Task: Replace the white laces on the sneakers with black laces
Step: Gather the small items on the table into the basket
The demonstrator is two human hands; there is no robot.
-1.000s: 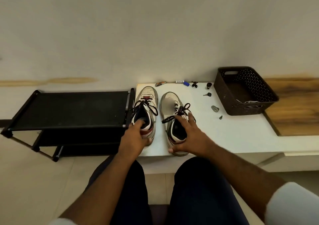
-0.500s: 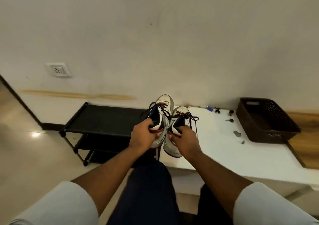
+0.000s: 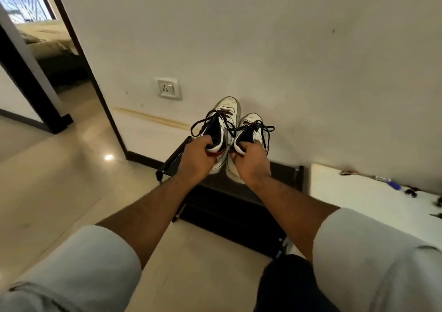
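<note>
Head view: left hand point(image 3: 197, 160) grips the heel collar of the left sneaker point(image 3: 226, 120); right hand point(image 3: 251, 162) grips the heel of the right sneaker point(image 3: 248, 130). Both sneakers held up side by side, touching, black laces point(image 3: 265, 132) threaded, above the black shoe rack point(image 3: 282, 175). White table point(image 3: 358, 199) right of rack, wall socket point(image 3: 167, 88) behind.
</note>
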